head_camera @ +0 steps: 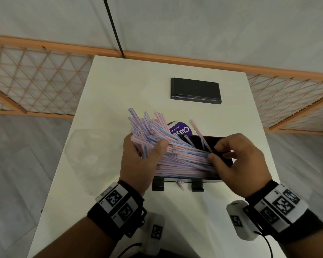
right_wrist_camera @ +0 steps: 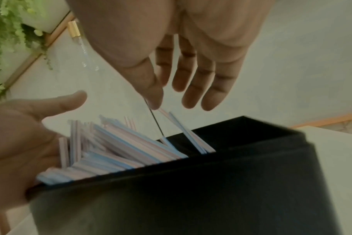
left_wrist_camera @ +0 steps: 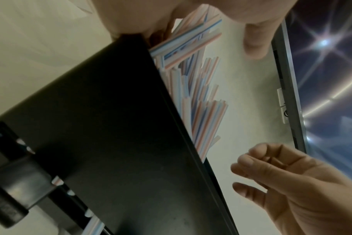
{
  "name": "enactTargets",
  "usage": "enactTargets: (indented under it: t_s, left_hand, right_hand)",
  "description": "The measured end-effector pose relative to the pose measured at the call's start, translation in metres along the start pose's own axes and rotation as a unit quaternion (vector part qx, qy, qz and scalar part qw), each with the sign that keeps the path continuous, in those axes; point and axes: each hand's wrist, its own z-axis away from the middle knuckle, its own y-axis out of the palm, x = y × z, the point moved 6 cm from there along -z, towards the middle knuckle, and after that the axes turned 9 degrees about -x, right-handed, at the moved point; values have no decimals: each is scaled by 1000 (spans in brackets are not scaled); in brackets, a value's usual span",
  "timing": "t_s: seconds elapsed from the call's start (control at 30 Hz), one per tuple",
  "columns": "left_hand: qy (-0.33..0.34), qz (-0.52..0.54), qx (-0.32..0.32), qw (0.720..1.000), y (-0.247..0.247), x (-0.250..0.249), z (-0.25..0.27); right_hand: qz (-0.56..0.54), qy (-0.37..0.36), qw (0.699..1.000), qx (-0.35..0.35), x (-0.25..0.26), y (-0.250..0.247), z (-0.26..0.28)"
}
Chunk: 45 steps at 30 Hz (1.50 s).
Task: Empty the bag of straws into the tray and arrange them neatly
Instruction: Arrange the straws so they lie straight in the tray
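A black tray [head_camera: 215, 139] stands on the white table [head_camera: 119, 86], filled with pink, blue and white striped straws [head_camera: 181, 157]. The straws fan out over its left end. My left hand [head_camera: 149, 151] grips that fanned bundle, thumb on top and fingers beneath. My right hand [head_camera: 218, 152] hovers over the tray's right end with loosely bent fingers, the thumb tip touching the straw ends. In the left wrist view the tray [left_wrist_camera: 110, 127] is seen from its side with straws [left_wrist_camera: 203, 111] above its rim. The right wrist view shows the right hand [right_wrist_camera: 181, 71] holding nothing.
The empty clear bag [head_camera: 90, 151] lies on the table's left side. A flat black lid [head_camera: 195, 91] rests at the far side. A purple round label [head_camera: 179, 130] shows behind the tray. Wooden lattice panels [head_camera: 35, 81] flank the table.
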Motion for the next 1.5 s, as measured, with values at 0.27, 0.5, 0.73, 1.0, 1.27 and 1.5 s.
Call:
enactTargets:
  t_s: [0.27, 0.5, 0.73, 1.0, 1.27, 1.5]
  left_hand:
    - [-54, 21, -15, 998, 0, 12, -4]
    - [-46, 20, -15, 999, 0, 9, -5]
    - [-43, 36, 3, 998, 2, 10, -5]
    - [-65, 74, 56, 994, -1, 8, -19]
    - [-34, 115, 104, 987, 9, -9, -34]
    - [-38, 151, 110, 982, 12, -7, -32]
  right_hand:
    - [203, -20, 917, 342, -8, 47, -4]
    - [107, -104, 952, 267, 34, 45, -12]
    - [-47, -104, 965, 238, 49, 54, 5]
    - [62, -35, 942, 329, -3, 57, 19]
    - [143, -28, 921, 361, 0, 87, 12]
    - [40, 54, 907, 417, 12, 99, 14]
